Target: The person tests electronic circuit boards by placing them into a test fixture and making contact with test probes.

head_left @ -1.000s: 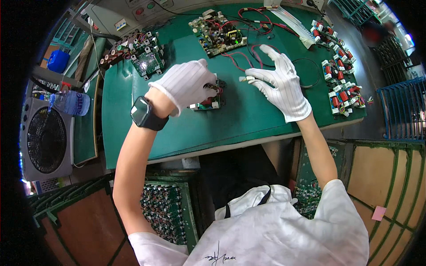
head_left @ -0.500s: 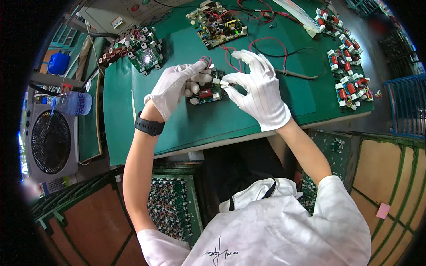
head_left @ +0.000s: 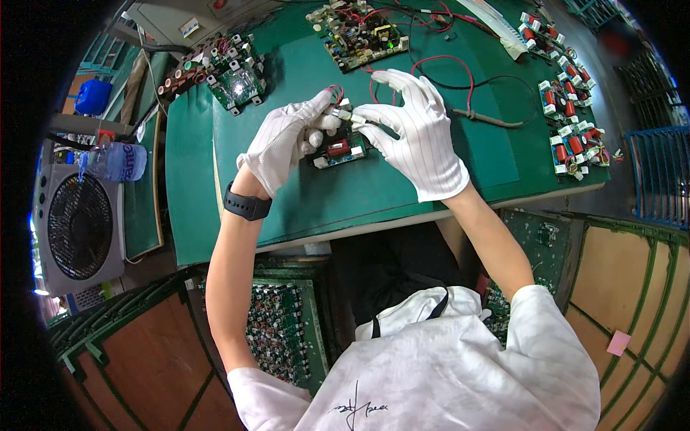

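My left hand (head_left: 284, 144), in a white striped glove, has its fingers closed at the left edge of a small circuit board (head_left: 332, 159). Thin red wires (head_left: 336, 91) loop out above its fingertips, and the wires' end is hidden. Over the board, my right hand (head_left: 418, 140), gloved alike, pinches a small white connector (head_left: 357, 119) between thumb and forefinger. Its other fingers are raised. The connector's left end meets the left fingertips. A red component (head_left: 337, 148) and white blocks show on the board, which lies on the green mat.
A larger circuit board (head_left: 359, 39) with a lit green light lies at the back, trailing red and black leads (head_left: 471, 86). More boards stand at the left (head_left: 241, 86) and in a row along the right edge (head_left: 573, 144). A fan (head_left: 80, 226) stands left of the bench.
My right hand has moved slightly up and left over the board, bringing the white connector to my left fingertips. More of the board's right side shows. The view has shifted slightly.
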### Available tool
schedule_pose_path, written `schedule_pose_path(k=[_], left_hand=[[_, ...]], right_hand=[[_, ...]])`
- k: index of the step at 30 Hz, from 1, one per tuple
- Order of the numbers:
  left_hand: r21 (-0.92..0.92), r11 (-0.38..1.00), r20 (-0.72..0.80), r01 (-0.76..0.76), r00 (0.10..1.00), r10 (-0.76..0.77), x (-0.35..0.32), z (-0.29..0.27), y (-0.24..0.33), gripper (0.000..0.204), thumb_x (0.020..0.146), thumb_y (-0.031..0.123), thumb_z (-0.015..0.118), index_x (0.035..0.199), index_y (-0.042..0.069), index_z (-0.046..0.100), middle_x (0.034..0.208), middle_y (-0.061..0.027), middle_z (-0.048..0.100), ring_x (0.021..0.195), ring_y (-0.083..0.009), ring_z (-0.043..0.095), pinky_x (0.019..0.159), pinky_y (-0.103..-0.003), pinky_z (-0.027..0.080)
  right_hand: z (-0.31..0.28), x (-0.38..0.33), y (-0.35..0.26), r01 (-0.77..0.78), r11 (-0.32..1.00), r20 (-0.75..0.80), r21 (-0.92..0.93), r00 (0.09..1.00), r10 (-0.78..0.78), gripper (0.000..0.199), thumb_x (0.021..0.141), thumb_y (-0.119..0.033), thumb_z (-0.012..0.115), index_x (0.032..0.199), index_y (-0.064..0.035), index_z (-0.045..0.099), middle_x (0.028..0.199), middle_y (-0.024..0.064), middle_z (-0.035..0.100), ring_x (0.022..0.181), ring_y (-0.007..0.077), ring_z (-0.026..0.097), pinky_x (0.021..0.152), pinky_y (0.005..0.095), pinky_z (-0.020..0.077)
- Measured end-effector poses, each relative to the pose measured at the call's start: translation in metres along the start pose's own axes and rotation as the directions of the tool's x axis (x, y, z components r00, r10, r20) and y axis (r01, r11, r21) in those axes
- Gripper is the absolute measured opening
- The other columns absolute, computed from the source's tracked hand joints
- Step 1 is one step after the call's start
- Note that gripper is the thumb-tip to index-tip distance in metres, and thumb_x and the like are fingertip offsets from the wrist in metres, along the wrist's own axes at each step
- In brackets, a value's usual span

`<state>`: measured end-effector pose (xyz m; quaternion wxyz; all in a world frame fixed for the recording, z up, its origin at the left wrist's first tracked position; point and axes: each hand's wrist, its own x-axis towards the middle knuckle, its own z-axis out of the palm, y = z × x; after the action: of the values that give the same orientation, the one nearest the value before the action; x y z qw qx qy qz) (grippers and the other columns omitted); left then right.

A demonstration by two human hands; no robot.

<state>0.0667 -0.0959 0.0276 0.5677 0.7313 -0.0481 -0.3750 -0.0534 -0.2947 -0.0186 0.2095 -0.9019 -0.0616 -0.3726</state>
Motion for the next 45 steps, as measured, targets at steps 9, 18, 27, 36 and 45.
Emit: schedule_pose_path(k=[9, 18, 27, 36, 45], left_hand=[[-0.101, 0.992, -0.004, -0.077, 0.997, 0.077, -0.007, 0.01, -0.002, 0.047, 0.101, 0.048, 0.066, 0.089, 0.003, 0.073, 0.063, 0.0024, 0.056, 0.05, -0.0057, 0.046, 0.046, -0.025, 0.048], [0.013, 0.996, -0.085, -0.083, 0.993, 0.083, -0.02, 0.026, 0.01, 0.043, 0.102, 0.049, 0.065, 0.08, 0.012, 0.068, 0.06, 0.0068, 0.053, 0.047, -0.0018, 0.039, 0.042, -0.019, 0.028], [0.084, 0.984, -0.172, -0.159, 0.97, 0.171, -0.021, 0.037, 0.006, 0.049, 0.099, 0.05, 0.068, 0.078, 0.006, 0.067, 0.06, 0.001, 0.054, 0.048, -0.0062, 0.045, 0.043, -0.021, 0.041], [0.119, 0.981, -0.175, -0.152, 0.97, 0.171, -0.021, 0.036, 0.005, 0.045, 0.096, 0.047, 0.072, 0.081, 0.005, 0.073, 0.065, 0.0, 0.06, 0.053, -0.0078, 0.051, 0.046, -0.024, 0.041], [0.116, 0.986, -0.053, -0.12, 0.991, 0.127, -0.018, 0.03, 0.012, 0.045, 0.099, 0.047, 0.07, 0.082, 0.005, 0.072, 0.068, -0.0012, 0.063, 0.053, -0.0081, 0.051, 0.048, -0.024, 0.042]], right_hand=[[0.0, -0.001, 0.001, 0.012, 0.998, 0.012, -0.068, 1.0, -0.011, 0.019, 0.084, -0.037, 0.079, 0.1, -0.0265, 0.081, 0.133, -0.0004, 0.06, 0.132, 0.0221, 0.051, 0.118, 0.0499, 0.0283], [-0.002, 0.003, -0.007, 0.066, 0.979, -0.021, -0.191, 0.997, -0.071, 0.013, 0.086, -0.036, 0.078, 0.095, -0.0269, 0.079, 0.128, -0.0015, 0.063, 0.132, 0.0204, 0.051, 0.12, 0.0538, 0.0252], [-0.008, 0.004, -0.012, 0.096, 0.965, -0.029, -0.242, 0.994, -0.106, 0.013, 0.086, -0.033, 0.077, 0.091, -0.0205, 0.078, 0.122, 0.001, 0.066, 0.129, 0.0224, 0.054, 0.119, 0.0592, 0.025], [0.001, 0.001, -0.016, 0.088, 0.965, -0.047, -0.247, 0.994, -0.102, 0.013, 0.087, -0.031, 0.077, 0.088, -0.0183, 0.076, 0.114, 0.0007, 0.069, 0.123, 0.0231, 0.059, 0.118, 0.0621, 0.0259], [0.008, 0.0, -0.015, 0.095, 0.968, -0.02, -0.233, 0.995, -0.102, 0.015, 0.085, -0.032, 0.078, 0.089, -0.0178, 0.075, 0.114, 0.0008, 0.069, 0.119, 0.0223, 0.061, 0.116, 0.0621, 0.0292]])
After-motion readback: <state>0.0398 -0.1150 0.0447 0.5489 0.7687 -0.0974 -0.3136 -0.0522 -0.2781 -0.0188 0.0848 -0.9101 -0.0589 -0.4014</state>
